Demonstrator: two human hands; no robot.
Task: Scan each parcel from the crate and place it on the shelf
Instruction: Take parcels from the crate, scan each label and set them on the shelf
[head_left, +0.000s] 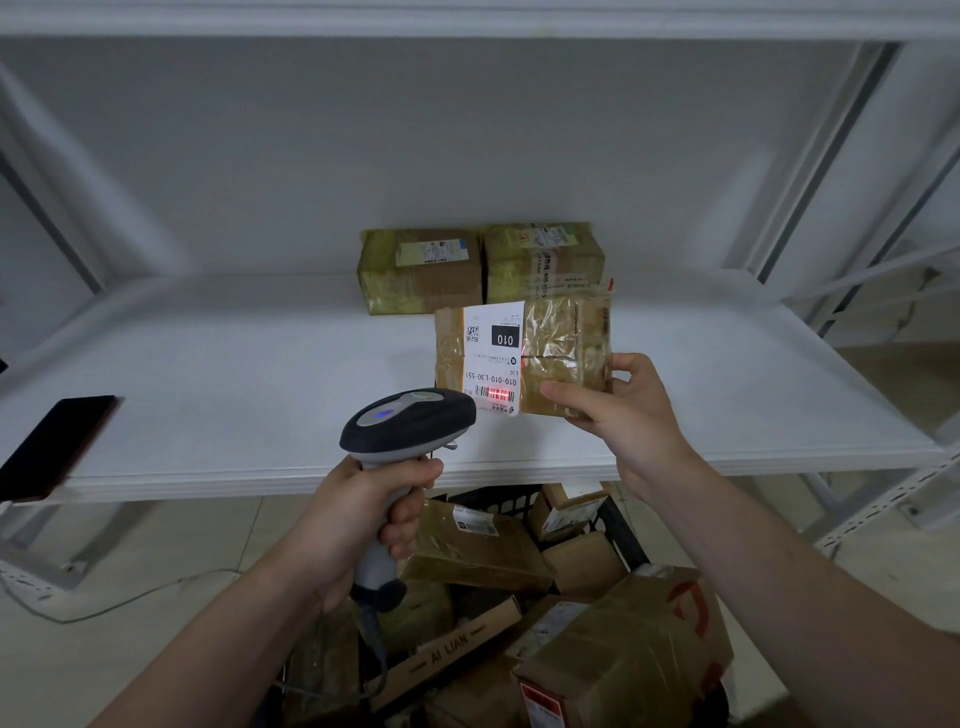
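My right hand (623, 410) grips a flat brown taped parcel (550, 353) by its lower right corner, holding it up over the white shelf (260, 374). The parcel's white label faces me, and a red scan line glows on its barcode. My left hand (363, 509) grips the handle of a grey and black barcode scanner (408, 423), whose head points at the label from just below left. Two taped brown parcels (423, 270) (543, 260) stand side by side at the back of the shelf. Under the shelf, a black crate (618, 530) holds several more cardboard parcels.
A dark phone (57, 441) lies at the shelf's left front edge. Another white shelf board runs overhead, and white metal uprights (810, 171) frame the bay on both sides. The scanner's cable hangs down by the crate, and a thin wire trails over the tiled floor at left.
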